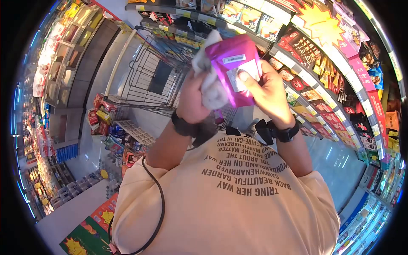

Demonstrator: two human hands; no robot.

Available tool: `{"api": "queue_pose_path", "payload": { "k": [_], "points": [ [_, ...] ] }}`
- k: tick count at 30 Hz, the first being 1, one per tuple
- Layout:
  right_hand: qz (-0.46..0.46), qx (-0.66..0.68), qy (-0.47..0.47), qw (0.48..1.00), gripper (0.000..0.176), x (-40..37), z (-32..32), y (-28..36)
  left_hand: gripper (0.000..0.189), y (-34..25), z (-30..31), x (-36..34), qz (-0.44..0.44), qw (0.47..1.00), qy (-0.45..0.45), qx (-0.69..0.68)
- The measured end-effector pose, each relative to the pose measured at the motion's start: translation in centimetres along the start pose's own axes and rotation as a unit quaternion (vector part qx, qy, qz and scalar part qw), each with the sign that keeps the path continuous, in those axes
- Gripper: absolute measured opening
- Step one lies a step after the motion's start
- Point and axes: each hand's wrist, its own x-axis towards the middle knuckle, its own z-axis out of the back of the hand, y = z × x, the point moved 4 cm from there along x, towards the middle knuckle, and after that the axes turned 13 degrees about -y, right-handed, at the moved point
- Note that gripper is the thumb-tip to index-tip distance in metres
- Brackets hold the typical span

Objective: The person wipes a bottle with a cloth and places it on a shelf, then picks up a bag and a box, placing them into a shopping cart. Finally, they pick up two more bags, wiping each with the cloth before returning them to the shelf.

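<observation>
My right hand [272, 91] grips a shiny purple pouch [233, 51], thumb pressed across its face and fingers hidden behind. Pale labels with small print and a barcode show on the pouch. At its left side, my left hand [192, 100] is closed around a crumpled white-and-grey cloth [212, 91]. The cloth lies against the pouch's left edge. Both hands are raised in front of my chest, and each wrist wears a dark band.
A wire shopping cart [151, 76] stands just beyond my hands. Shelves of packaged snacks [314, 89] curve along the right and the far side. On the left are a display rack [70, 59] and stacked red packages [100, 117]. A black cable [161, 199] hangs along my left side.
</observation>
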Motion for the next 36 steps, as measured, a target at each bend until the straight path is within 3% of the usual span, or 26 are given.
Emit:
{"api": "queue_pose_path", "payload": {
  "k": [2, 3, 7, 10, 11, 14, 22, 28, 30, 32, 34, 35, 36],
  "points": [
    [0.069, -0.022, -0.055, 0.996, 0.033, 0.1, 0.7, -0.1, 0.040, 0.4, -0.7, -1.3, 0.148, 0.970, 0.011, -0.195],
    [0.048, -0.004, -0.071, 0.996, 0.032, -0.1, 1.0, 0.0, 0.042, 1.0, -0.7, -1.7, 0.236, 0.922, 0.008, -0.306],
    [0.080, -0.008, -0.128, 0.988, 0.033, -0.1, 2.3, 0.6, 0.042, 0.7, 1.1, -2.9, 0.247, 0.911, 0.009, -0.330],
    [0.063, 0.033, -0.116, 0.991, 0.032, 0.1, 2.2, -0.4, 0.038, -0.2, 2.2, -2.8, 0.080, 0.986, -0.049, -0.135],
    [0.057, 0.048, -0.096, 0.993, 0.032, -0.3, 1.8, -0.1, 0.035, -0.5, 2.3, -2.9, 0.120, 0.978, -0.094, -0.140],
    [0.031, 0.045, -0.061, 0.997, 0.033, -0.7, 0.7, -0.5, 0.033, -1.2, 1.9, -3.3, -0.023, 0.985, -0.130, -0.109],
    [-0.023, 0.086, -0.039, 0.995, 0.032, -1.2, -1.4, -0.3, 0.035, -1.2, 2.2, -3.9, -0.044, 0.988, -0.106, -0.105],
    [0.026, 0.043, -0.012, 0.999, 0.035, -0.9, -2.0, -1.0, 0.035, -2.0, 3.0, -3.6, -0.080, 0.984, -0.121, -0.101],
    [0.066, 0.010, 0.003, 0.998, 0.033, -0.9, -2.4, -0.8, 0.033, -2.7, 3.5, -2.7, -0.180, 0.971, -0.145, -0.053],
    [0.048, -0.038, 0.025, 0.998, 0.032, -1.2, -2.5, -0.4, 0.033, -3.9, 3.3, -1.6, -0.285, 0.948, -0.139, 0.027],
    [0.050, -0.038, 0.029, 0.998, 0.032, -1.5, -3.0, 0.0, 0.036, -6.2, 2.4, -0.3, -0.392, 0.904, -0.099, 0.140],
    [0.060, -0.015, 0.021, 0.998, 0.032, -1.7, -3.6, 0.2, 0.044, -6.4, 1.7, 0.2, -0.455, 0.854, -0.067, 0.242],
    [0.071, 0.008, 0.012, 0.997, 0.033, -1.8, -3.9, 0.5, 0.045, -6.5, 1.1, 0.1, -0.465, 0.839, -0.050, 0.277]
  ]
}}
